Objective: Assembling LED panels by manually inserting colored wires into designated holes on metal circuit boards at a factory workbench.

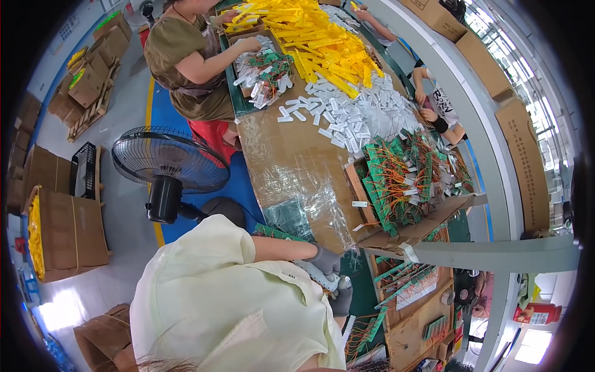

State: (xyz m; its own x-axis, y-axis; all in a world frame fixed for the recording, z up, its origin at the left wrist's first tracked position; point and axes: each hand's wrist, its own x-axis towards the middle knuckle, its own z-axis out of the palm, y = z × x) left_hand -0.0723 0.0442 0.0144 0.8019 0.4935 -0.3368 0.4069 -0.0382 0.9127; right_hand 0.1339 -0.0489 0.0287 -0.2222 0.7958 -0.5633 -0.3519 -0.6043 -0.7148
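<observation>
a green board strip (279, 233) lies beyond the left forearm. between the hands, the white strip (313, 271) is held by the left hand (325, 259), fingers curled over it; how far the right hand's (341, 301) are closed cannot be told. it is best steadied without bending.

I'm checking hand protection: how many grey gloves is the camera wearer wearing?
2 grey gloves: one on the left hand, one on the right hand. Parts are hidden.

Cardboard sheet (279, 149) before the hands (326, 260), fan (167, 177) left, circuit boards (390, 183) forward right.
</observation>
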